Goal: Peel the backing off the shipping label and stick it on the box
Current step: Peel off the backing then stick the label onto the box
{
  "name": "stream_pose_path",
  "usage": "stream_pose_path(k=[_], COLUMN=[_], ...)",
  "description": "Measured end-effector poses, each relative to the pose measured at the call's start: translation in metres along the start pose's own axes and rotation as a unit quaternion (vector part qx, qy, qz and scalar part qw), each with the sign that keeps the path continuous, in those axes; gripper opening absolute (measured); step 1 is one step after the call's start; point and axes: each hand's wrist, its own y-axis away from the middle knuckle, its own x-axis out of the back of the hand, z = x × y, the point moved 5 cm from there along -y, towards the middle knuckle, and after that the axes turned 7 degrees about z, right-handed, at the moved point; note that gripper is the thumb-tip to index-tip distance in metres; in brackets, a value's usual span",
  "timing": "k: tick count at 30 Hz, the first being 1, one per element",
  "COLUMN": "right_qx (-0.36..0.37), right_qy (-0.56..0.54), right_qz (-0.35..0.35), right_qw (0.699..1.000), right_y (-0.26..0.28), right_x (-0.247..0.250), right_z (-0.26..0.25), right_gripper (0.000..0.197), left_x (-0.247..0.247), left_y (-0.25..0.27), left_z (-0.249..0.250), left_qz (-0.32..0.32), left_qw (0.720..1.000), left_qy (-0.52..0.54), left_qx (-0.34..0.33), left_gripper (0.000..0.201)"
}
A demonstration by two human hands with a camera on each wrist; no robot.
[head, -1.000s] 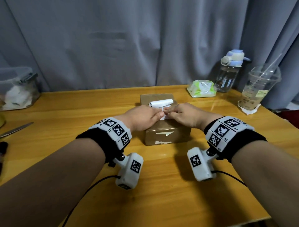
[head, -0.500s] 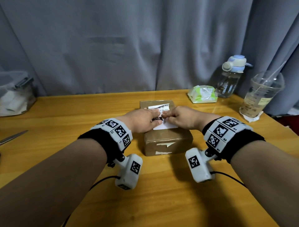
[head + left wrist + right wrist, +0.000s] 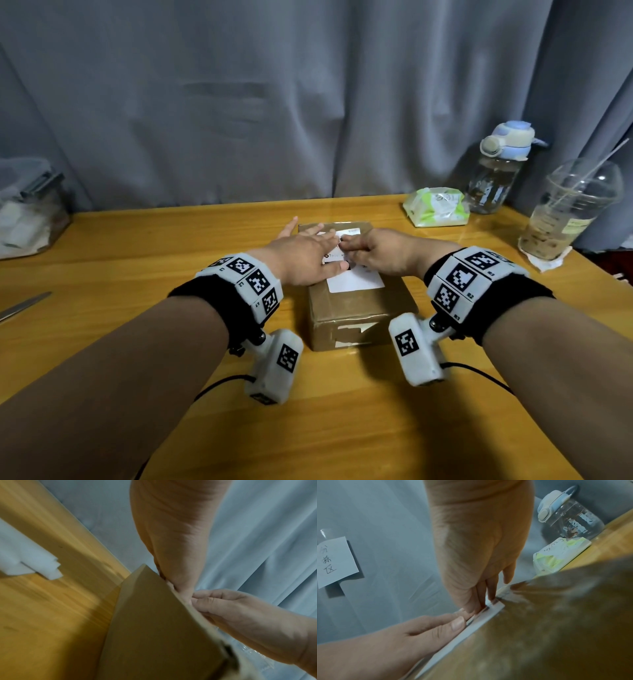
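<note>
A brown cardboard box [image 3: 359,313] sits mid-table. The white shipping label [image 3: 356,283] lies flat on its top, its near part bare and its far part under my hands. My left hand [image 3: 305,255] lies flat with fingers spread, pressing the label's left side and the box top. My right hand [image 3: 380,251] presses its fingertips on the label's right side. In the right wrist view the fingers [image 3: 489,588] of my right hand push down on the label's edge [image 3: 481,619], and my left hand's thumb [image 3: 453,624] rests beside them. The box side [image 3: 154,635] fills the left wrist view.
At the back right stand a water bottle [image 3: 496,171], a plastic cup with a straw [image 3: 565,212] and a tissue pack [image 3: 435,207]. A clear container [image 3: 27,212] is at the far left, with a metal blade [image 3: 24,305] near the left edge. White paper pieces [image 3: 34,563] lie on the table.
The label was a curled roll held between both hands above the box. It now lies flat on the box top, and my left fingers have spread out over it.
</note>
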Motion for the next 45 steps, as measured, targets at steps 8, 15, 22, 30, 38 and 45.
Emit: stream_pose_path(k=[8,15,22,30,38,45], right_qx=[-0.004,-0.033,-0.118,0.004,-0.058,-0.142], right_qy=[0.010,0.086,0.114,0.030,0.095,0.138], right_qz=[-0.015,-0.037,-0.016,-0.031,-0.015,-0.016], right_qw=[1.000,0.995,0.986,0.999,0.994,0.980], right_y=[-0.013,-0.021,-0.010,-0.016,-0.023,-0.019], right_x=[-0.002,-0.013,-0.014,-0.011,-0.023,-0.008], right_z=[0.000,0.012,0.027,-0.005,0.020,0.037], right_gripper=[0.046,0.056,0.068,0.063,0.058,0.064], left_x=[-0.006,-0.005,-0.002,-0.007,-0.015,-0.019], left_y=[-0.010,-0.009,0.003,-0.003,-0.002,0.003], left_z=[-0.010,-0.019,-0.028,-0.012,-0.028,-0.028], left_qz=[-0.005,-0.019,-0.013,0.028,0.038,0.023], left_qw=[1.000,0.996,0.992,0.993,0.988,0.981], left_qy=[0.004,0.019,0.001,0.091,0.103,0.117], left_qx=[0.021,0.085,0.124,0.068,0.111,0.153], left_gripper=[0.079,0.091,0.095,0.054,0.056,0.054])
